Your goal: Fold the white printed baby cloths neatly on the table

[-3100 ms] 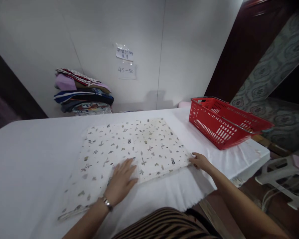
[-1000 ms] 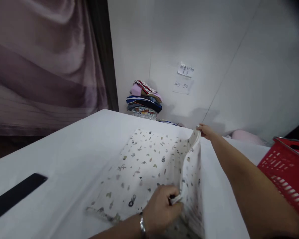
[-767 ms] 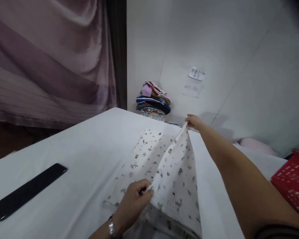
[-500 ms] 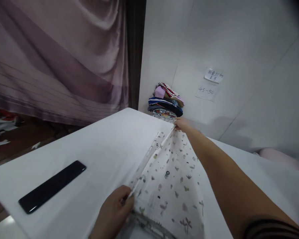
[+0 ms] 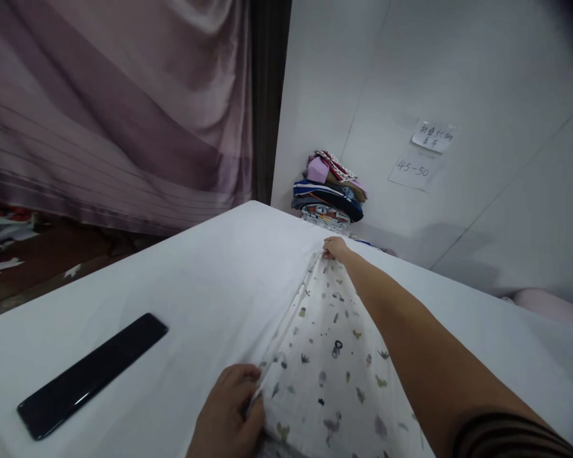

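A white cloth printed with small grey and brown figures [image 5: 332, 356] lies folded over on the white-covered table [image 5: 210, 286]. My left hand [image 5: 229, 413] pinches the near corner of the cloth's left edge at the bottom of the view. My right hand [image 5: 335, 248] reaches far across the table and pinches the far corner of that same edge, pressing it down. My right forearm lies over the cloth. The edge runs straight between the two hands.
A long flat black object [image 5: 93, 373] lies on the table at the left. A stack of folded fabrics [image 5: 329, 187] stands against the white wall behind the far corner. Two paper notes [image 5: 423, 156] are stuck on the wall. A mauve curtain [image 5: 114, 108] hangs at left.
Both hands carried the cloth's right edge up and over to the left, folding it in half. The edge now lies down on the table. My view has swung left, and the red basket is out of sight.
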`<state>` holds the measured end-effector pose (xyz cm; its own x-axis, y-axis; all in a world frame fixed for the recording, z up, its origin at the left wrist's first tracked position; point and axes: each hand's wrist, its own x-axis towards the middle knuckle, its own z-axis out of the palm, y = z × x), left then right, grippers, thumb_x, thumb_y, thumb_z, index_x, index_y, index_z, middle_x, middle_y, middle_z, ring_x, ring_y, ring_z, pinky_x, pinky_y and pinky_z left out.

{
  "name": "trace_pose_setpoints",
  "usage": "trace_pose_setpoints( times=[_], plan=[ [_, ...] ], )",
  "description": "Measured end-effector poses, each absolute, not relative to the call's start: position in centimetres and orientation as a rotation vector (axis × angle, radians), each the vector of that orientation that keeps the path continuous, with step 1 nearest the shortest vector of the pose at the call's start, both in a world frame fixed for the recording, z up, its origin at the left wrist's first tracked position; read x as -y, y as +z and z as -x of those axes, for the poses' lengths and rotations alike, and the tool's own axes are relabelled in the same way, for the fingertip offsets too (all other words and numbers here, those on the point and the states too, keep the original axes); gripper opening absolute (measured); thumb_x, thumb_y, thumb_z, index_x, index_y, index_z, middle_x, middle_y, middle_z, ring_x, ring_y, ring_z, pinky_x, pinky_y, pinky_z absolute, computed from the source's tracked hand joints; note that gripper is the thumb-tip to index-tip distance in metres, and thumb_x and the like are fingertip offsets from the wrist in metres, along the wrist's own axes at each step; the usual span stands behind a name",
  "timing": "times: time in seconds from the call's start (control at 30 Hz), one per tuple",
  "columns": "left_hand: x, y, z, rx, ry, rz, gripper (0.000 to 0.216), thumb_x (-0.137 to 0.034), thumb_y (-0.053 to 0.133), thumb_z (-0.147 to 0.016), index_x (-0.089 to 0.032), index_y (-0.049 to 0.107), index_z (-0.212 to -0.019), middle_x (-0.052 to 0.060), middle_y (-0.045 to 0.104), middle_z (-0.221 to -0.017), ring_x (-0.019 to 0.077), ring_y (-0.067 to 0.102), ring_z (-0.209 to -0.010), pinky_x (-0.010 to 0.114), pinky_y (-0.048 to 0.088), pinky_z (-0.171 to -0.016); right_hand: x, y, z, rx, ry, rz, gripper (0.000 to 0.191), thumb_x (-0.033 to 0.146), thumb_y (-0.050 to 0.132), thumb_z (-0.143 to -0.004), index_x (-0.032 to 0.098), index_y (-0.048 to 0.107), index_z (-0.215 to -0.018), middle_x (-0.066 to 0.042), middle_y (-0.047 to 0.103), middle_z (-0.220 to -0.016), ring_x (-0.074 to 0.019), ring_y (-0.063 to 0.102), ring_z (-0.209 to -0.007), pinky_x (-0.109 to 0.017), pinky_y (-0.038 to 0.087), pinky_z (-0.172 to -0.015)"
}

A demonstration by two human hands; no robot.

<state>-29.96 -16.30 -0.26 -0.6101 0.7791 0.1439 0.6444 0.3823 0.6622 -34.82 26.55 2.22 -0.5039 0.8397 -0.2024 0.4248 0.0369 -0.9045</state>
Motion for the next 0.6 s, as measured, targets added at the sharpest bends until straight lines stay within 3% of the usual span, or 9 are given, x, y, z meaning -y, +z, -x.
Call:
trace_pose_setpoints(
  times=[0.1,0.23,0.3,0.43,0.6],
  plan=[
    [16.2,-0.3,30.2,-2.496,1.035,-1.292,0.024,-0.029,0.043,-0.078,-0.022,0.061,-0.064,0.005,0.062,-0.097,0.0216,0.054,-0.098,0.032,0.046,-0.084,-26.2,1.5,35.1,1.899,1.505,1.328,0.038,0.012,0.066,-0.074,0.01,0.056,-0.111,-0.001,0.059,-0.06,-0.0135,0.058,-0.05,-0.027,0.053,-0.05],
    [16.0,-0.6,30.5,-2.489,0.881,-1.313,0.02,-0.026,0.048,-0.074,-0.022,0.061,-0.059,0.004,0.062,-0.095,0.0221,0.053,-0.099,0.034,0.045,-0.085,-25.5,1.2,34.8,1.876,1.603,1.249,0.062,0.01,0.065,-0.073,0.013,0.041,-0.13,-0.001,0.062,-0.066,-0.0124,0.061,-0.057,-0.025,0.055,-0.055],
    [15.9,-0.7,30.5,-2.488,0.851,-1.303,0.019,-0.026,0.048,-0.074,-0.022,0.061,-0.061,0.004,0.062,-0.097,0.0224,0.052,-0.1,0.035,0.045,-0.086,-25.0,1.1,34.3,1.873,1.619,1.2,0.065,0.013,0.064,-0.074,0.013,0.037,-0.133,-0.002,0.063,-0.071,-0.0118,0.062,-0.062,-0.024,0.055,-0.058],
    [15.9,-0.4,30.4,-2.463,0.836,-1.271,0.019,-0.028,0.048,-0.075,-0.023,0.061,-0.062,0.004,0.062,-0.099,0.0233,0.051,-0.103,0.036,0.043,-0.088,-23.3,0.8,32.9,1.892,1.557,1.087,0.053,0.016,0.06,-0.076,0.012,0.045,-0.127,-0.006,0.065,-0.085,-0.0118,0.061,-0.071,-0.023,0.054,-0.064],
    [15.5,0.3,30.7,-2.44,0.899,-1.221,0.031,-0.044,0.047,-0.079,-0.021,0.062,-0.064,0.006,0.062,-0.099,0.0234,0.052,-0.101,0.037,0.041,-0.09,-18.8,-0.4,28.5,2.029,1.426,0.961,0.026,0.016,0.058,-0.071,0.015,0.064,-0.096,-0.004,0.065,-0.092,-0.0157,0.06,-0.083,-0.029,0.05,-0.076]
  ],
)
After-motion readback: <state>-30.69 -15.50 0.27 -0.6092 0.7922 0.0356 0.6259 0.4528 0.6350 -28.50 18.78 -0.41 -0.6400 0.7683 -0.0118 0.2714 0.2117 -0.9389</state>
